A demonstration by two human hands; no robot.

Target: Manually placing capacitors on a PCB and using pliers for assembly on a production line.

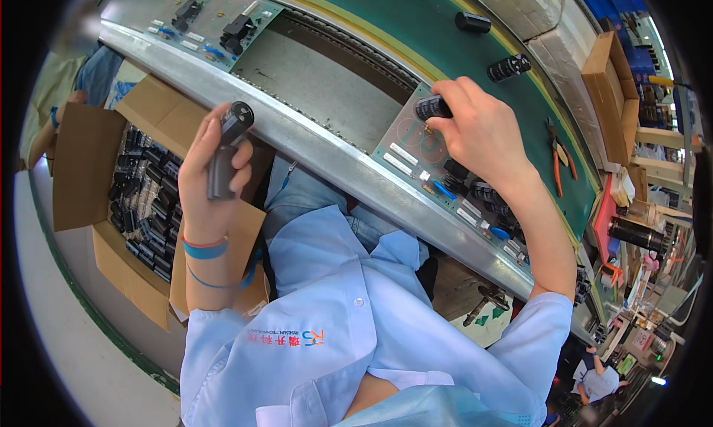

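My left hand (210,156) is raised on the near side of the metal rail, its fingers wrapped round a black cylindrical capacitor (239,116) with its end facing up. A dark cylinder (220,176) also shows lower between the fingers; I cannot tell whether it is a second capacitor. My right hand (475,126) grips another black capacitor (429,108) by its side, low over the far end of a green circuit board (390,141). White blocks, blue discs and dark parts sit on that board, some partly behind my right forearm. Whether the gripped capacitor touches the board is unclear.
An open cardboard box (141,278) full of black capacitors stands at left. Another circuit board (215,22) lies up the metal rail (319,141). Loose capacitors (509,68) and orange-handled pliers (558,156) lie on the green mat (416,26). Another person's arm (44,134) shows far left.
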